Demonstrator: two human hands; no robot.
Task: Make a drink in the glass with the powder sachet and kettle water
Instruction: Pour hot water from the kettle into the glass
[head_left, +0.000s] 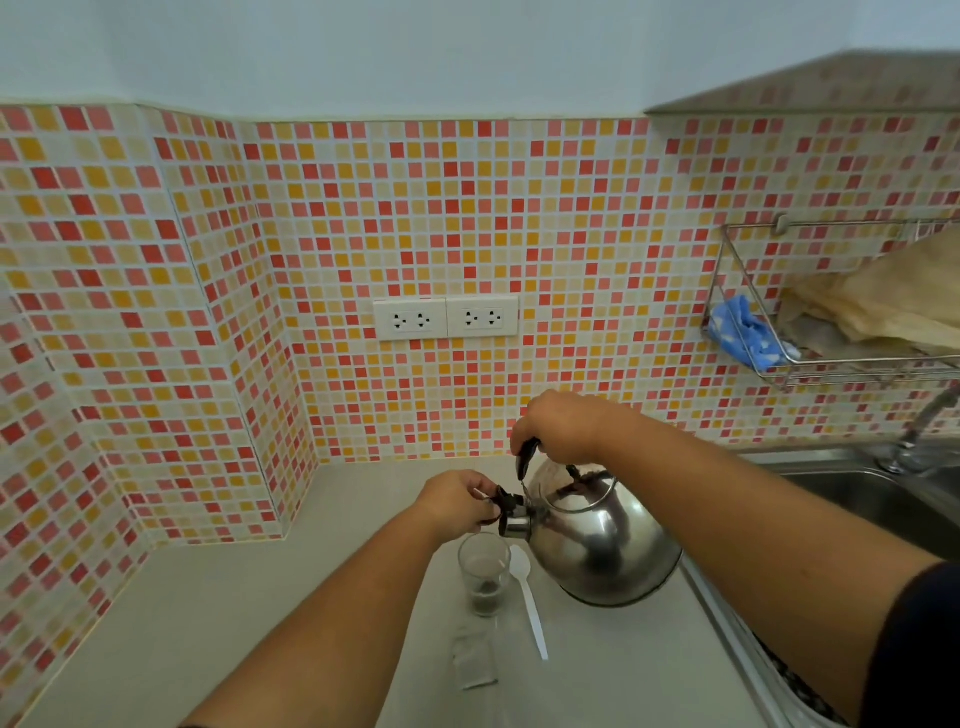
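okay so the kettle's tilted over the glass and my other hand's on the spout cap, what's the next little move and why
Probably tip the kettle a little further so water runs into the glass. The right hand holds the handle, the left hand is at the spout cap, the spout sits just above the rim, and dark powder lies at the bottom. Whether water already flows is unclear.

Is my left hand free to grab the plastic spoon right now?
Probably not: the left hand is busy at the kettle spout cap. The white spoon lies uncovered beside the glass, so letting go would clear the way.
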